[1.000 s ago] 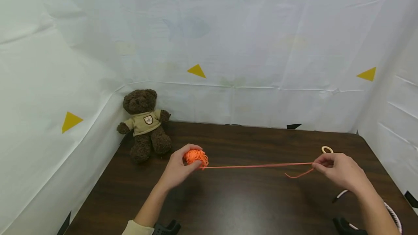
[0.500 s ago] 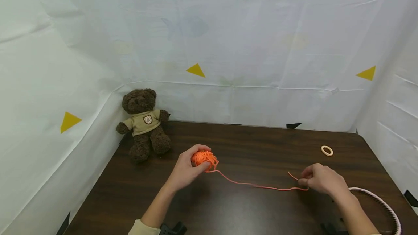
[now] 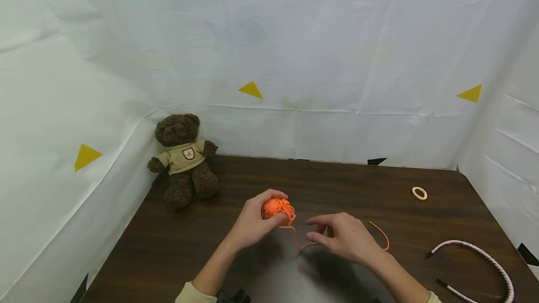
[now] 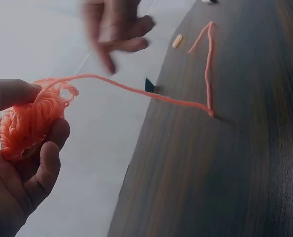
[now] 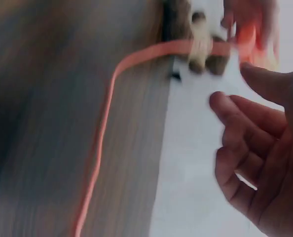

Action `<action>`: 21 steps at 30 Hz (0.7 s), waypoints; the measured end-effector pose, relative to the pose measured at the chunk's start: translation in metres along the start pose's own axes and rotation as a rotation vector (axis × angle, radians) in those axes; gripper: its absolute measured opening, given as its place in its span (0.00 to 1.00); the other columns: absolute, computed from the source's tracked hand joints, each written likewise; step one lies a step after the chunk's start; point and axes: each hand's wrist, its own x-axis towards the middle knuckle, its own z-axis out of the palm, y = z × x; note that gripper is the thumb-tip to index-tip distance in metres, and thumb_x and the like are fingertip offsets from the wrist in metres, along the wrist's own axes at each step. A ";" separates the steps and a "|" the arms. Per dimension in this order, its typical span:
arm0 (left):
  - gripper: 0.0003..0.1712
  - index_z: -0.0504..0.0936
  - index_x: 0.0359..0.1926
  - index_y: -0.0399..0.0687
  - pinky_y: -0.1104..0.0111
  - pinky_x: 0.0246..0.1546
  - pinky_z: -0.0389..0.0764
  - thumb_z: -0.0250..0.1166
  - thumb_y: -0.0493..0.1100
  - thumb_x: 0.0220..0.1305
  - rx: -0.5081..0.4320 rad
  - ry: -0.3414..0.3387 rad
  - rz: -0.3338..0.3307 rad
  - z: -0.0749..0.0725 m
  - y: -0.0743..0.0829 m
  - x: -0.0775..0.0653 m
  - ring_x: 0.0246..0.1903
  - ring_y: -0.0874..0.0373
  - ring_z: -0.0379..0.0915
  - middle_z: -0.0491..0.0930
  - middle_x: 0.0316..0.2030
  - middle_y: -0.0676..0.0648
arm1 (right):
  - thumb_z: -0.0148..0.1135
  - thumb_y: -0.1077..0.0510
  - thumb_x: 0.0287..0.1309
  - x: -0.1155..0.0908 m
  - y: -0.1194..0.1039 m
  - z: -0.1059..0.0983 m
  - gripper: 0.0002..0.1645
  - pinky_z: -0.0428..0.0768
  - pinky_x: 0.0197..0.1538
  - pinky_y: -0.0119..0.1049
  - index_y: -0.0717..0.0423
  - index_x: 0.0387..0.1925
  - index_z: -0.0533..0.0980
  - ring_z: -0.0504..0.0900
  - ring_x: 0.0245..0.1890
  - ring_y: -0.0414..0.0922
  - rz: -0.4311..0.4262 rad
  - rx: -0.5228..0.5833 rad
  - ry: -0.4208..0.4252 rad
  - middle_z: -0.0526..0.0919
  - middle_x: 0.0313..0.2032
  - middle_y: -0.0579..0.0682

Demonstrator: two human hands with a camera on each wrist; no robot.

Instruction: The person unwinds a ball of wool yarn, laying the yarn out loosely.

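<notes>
My left hand [image 3: 254, 223] holds a small orange ball of yarn [image 3: 279, 209] between thumb and fingers, above the dark table. In the left wrist view the yarn ball [image 4: 30, 123] sits in the curl of the fingers, a strand [image 4: 136, 91] running from it down to the tabletop. My right hand [image 3: 347, 237] is just right of the ball, thumb and fingers apart with nothing between them. The strand's loose end [image 3: 385, 237] lies on the table beyond the right hand, partly hidden behind it. The right wrist view shows the right hand [image 5: 260, 148] with loosely bent fingers.
A brown teddy bear [image 3: 183, 160] in a beige shirt sits at the back left of the table [image 3: 337, 181]. A pale ring [image 3: 419, 193] lies at the back right. Nearer on the right is a white braided headband [image 3: 490, 258]. White sheets [image 3: 320, 60] surround the table.
My right hand has let go of the yarn end and moved left toward the ball. The taut strand has dropped slack onto the table. The left hand has shifted slightly right with the ball.
</notes>
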 end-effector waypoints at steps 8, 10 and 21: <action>0.21 0.78 0.55 0.60 0.68 0.28 0.79 0.69 0.39 0.62 -0.029 -0.026 -0.031 0.011 0.002 0.001 0.31 0.58 0.75 0.80 0.44 0.53 | 0.70 0.48 0.58 0.012 -0.025 0.027 0.04 0.69 0.18 0.28 0.42 0.31 0.84 0.69 0.14 0.30 -0.053 0.058 0.083 0.74 0.17 0.28; 0.22 0.77 0.55 0.59 0.68 0.29 0.79 0.70 0.40 0.62 -0.047 -0.034 -0.034 0.010 0.001 0.001 0.31 0.57 0.75 0.80 0.44 0.52 | 0.70 0.51 0.59 0.012 -0.024 0.026 0.04 0.71 0.19 0.28 0.40 0.28 0.84 0.72 0.16 0.31 -0.046 0.093 0.084 0.76 0.17 0.29; 0.26 0.74 0.59 0.45 0.66 0.33 0.82 0.70 0.35 0.61 -0.191 -0.061 -0.009 -0.008 -0.006 0.002 0.38 0.52 0.81 0.79 0.50 0.42 | 0.67 0.45 0.60 -0.001 0.003 -0.006 0.09 0.81 0.29 0.33 0.43 0.33 0.86 0.84 0.27 0.39 0.036 0.367 0.006 0.86 0.27 0.38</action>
